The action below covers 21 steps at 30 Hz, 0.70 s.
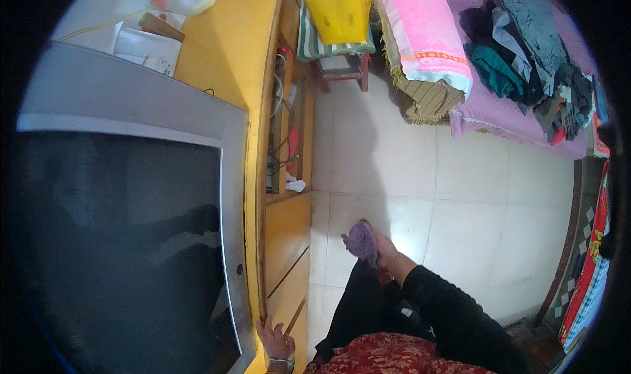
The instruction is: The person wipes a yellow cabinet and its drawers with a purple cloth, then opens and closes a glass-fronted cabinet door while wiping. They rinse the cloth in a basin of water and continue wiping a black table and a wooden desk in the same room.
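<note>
My right hand (390, 255) is closed on a bunched purple cloth (362, 241), held over the tiled floor beside my dark-trousered leg. My left hand (276, 338) rests with spread fingers on the front edge of a yellow wooden cabinet (254, 246), near the lower corner of a grey-framed television (123, 226). Nothing shows in the left hand. The fingers of the right hand are partly hidden by the cloth.
Cables lie in the cabinet's open shelf (283, 127). Ahead, a yellow bag (340, 16) stands on a cushioned stool (365, 73). A pink towel (429, 29) covers a padded seat, and clothes (527, 48) lie on a purple-covered surface (522, 132) at right.
</note>
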Tool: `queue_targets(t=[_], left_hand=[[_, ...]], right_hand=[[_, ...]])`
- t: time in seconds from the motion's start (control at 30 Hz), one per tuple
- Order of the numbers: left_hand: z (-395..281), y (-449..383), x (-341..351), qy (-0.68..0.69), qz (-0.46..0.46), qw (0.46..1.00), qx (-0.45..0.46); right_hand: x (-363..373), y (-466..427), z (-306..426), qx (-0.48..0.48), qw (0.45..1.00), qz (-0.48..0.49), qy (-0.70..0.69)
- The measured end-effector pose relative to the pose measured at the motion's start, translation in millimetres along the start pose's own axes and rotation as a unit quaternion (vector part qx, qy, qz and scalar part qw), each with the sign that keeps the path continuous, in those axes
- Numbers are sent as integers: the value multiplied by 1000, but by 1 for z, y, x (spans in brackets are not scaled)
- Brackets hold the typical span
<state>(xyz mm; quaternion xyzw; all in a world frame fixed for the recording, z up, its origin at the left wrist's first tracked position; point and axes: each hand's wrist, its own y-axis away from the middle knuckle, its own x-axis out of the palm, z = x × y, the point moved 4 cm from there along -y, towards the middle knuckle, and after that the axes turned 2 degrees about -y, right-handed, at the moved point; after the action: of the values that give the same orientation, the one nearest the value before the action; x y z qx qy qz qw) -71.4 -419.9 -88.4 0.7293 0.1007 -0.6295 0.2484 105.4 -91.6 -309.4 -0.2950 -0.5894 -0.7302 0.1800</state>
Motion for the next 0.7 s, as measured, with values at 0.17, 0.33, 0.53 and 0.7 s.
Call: queue_targets(t=[0.17,0.33,0.53,0.7], left_hand=[[-59,-138,-50,97,-11,994,40],[-112,-314,-95,67,-127,983,116],[-138,-475,-124,-8,-214,968,128],[-129,-538,-113,-86,-185,973,106]], right_hand=[[38,-25,41,-36,998,42,28],[64,-63,60,-27,997,65,-5],[42,-112,96,14,996,50,-76],[33,-161,128,22,992,37,-117]])
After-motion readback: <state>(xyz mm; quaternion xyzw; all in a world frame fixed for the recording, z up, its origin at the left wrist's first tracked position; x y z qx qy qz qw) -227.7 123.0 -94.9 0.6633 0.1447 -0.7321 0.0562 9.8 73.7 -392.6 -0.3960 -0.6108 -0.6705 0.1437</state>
